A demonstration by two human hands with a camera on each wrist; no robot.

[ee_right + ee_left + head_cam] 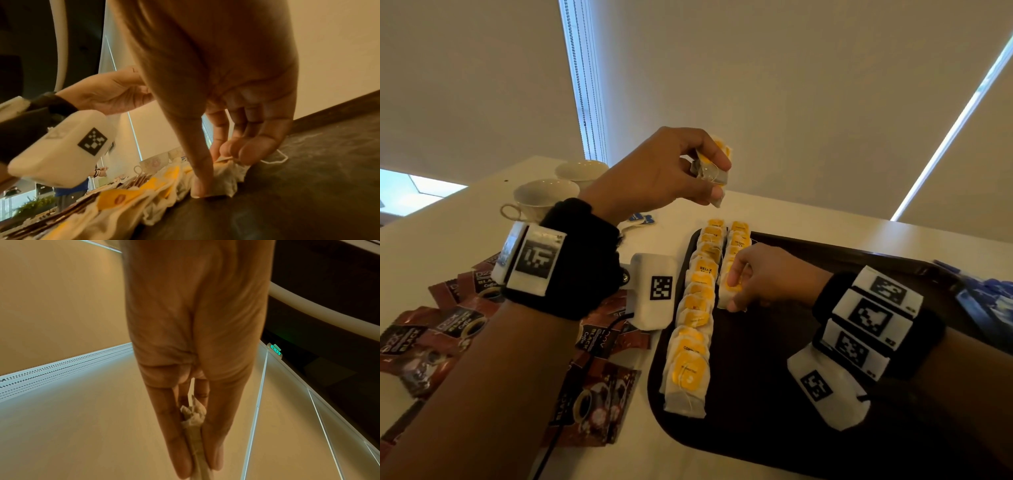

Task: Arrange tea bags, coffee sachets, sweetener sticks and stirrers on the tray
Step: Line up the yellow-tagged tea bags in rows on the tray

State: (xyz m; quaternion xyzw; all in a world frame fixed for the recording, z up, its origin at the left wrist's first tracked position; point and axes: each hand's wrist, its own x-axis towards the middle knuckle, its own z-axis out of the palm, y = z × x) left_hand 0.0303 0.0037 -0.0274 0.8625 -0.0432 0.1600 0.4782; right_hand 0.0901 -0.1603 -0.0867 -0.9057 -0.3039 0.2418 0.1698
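Observation:
A dark tray [774, 394] lies on the white table, with two rows of yellow-tagged tea bags [693, 322] along its left side. My left hand [709, 171] is raised above the tray's far left corner and pinches a small bunch of tea bags [714, 173] between thumb and fingers; the left wrist view shows these tea bags [195, 431] squeezed between the fingers. My right hand [734, 291] is down on the tray and pinches a tea bag [224, 183] at the near end of the shorter right row. Its string loop [275, 160] trails on the tray.
Dark red coffee sachets [448, 329] are scattered on the table left of the tray. Two white cups [541, 198] stand at the far left, with a small blue item [642, 218] near them. Blue packets [983, 301] lie past the tray's right edge.

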